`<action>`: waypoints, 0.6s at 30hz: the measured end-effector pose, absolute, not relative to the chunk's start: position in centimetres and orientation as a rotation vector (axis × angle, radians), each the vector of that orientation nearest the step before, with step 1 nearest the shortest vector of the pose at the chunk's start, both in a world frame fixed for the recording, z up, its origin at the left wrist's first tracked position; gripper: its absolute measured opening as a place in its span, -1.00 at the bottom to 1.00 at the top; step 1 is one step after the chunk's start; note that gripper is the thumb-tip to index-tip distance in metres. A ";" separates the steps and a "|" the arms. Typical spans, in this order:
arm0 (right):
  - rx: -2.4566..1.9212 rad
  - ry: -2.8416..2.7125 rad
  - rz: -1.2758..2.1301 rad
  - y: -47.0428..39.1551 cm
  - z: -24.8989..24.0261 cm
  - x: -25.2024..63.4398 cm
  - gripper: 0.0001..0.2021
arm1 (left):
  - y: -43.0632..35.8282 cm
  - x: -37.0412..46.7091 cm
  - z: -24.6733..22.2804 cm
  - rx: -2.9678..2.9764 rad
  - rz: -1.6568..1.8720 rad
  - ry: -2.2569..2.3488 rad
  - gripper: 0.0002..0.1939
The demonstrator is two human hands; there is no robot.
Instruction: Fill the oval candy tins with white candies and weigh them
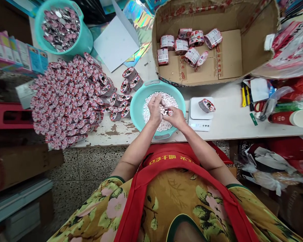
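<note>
One held tin (170, 113), one basin (138, 116); bench (229, 116) front edge
Tin in curled right hand (176, 118); left hand (155, 109) cupped, contents unclear

Container (170, 113) between the hands (177, 119), partly hidden

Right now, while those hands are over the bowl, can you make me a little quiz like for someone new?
1. True or false: a small container sits on the white scale.
2. The left hand and right hand are over what? A) the cardboard box B) the teal bowl C) the scale
3. Fill in: the big pile of containers lies on the person's ____ side of the bowl.

Key: 1. True; 2. B; 3. left
</note>
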State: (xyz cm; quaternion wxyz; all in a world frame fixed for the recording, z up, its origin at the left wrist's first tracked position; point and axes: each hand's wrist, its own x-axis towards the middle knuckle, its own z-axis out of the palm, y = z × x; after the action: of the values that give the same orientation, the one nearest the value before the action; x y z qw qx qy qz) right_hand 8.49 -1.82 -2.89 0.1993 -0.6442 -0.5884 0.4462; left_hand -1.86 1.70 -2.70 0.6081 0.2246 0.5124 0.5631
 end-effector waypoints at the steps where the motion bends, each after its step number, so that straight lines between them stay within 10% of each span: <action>1: -1.792 -1.623 1.240 -1.9 -3.0 8.5 -0.65 | 1.6 -1.8 -2.6 0.521 1.294 1.185 -0.65; 18: -1.589 -1.469 1.220 -1.7 -3.5 9.3 -0.73 | 1.6 -0.4 0.2 0.536 1.261 1.158 -0.72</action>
State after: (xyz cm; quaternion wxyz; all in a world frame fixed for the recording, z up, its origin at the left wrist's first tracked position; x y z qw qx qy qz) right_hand 9.32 -1.72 -3.54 0.3228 -0.6054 -0.5596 0.4649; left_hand -0.42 1.58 0.23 0.6240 0.2333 0.5046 0.5491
